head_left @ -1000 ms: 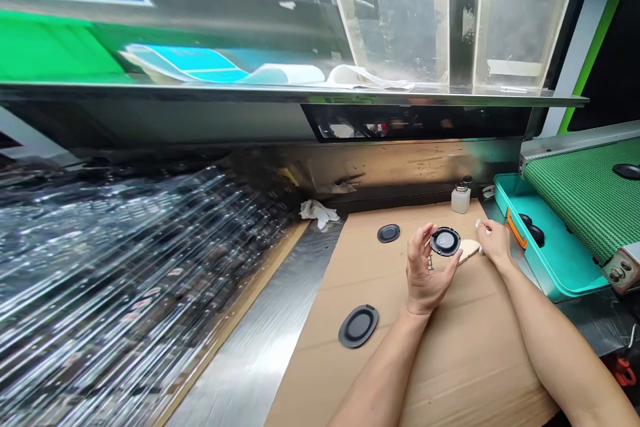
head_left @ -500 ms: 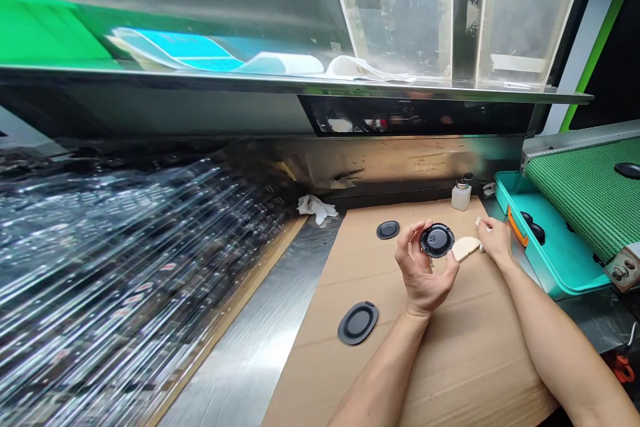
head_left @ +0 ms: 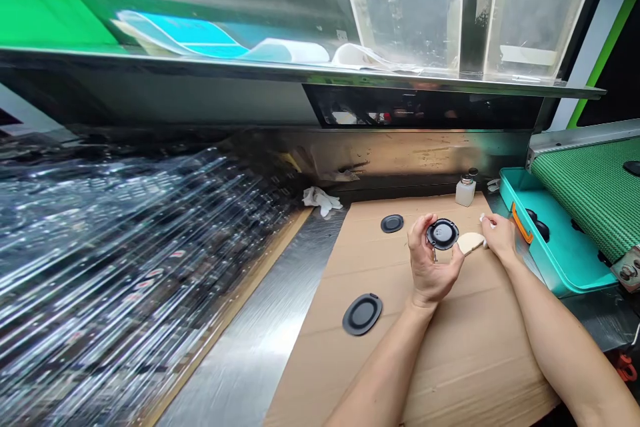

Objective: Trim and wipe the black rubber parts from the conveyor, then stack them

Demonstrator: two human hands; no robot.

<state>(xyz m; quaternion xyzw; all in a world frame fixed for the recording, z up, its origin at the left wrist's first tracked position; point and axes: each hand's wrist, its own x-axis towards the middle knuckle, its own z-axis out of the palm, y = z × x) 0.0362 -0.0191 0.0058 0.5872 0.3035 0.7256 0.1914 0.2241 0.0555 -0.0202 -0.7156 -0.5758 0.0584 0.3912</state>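
Observation:
Held up by its edges, a round black plastic part with a raised centre sits between the thumb and fingers of my left hand. My right hand is closed in a pinch, with bits of a small white scrap, perhaps cloth, showing at its fingers. Beside that hand is a cream-coloured flat pad, partly behind my left thumb. Two similar dark parts lie on the cardboard: an oval cover nearer me and a smaller one farther back.
Cardboard covers the bench. A small white bottle stands at its back edge, with crumpled tissue to the left. At right, a teal bin holds black parts below a green conveyor belt. Stacked clear plastic trays fill the left.
The camera view has shifted slightly. My left hand has tilted the round black part a little, so its face catches more light. My right hand keeps its pinch.

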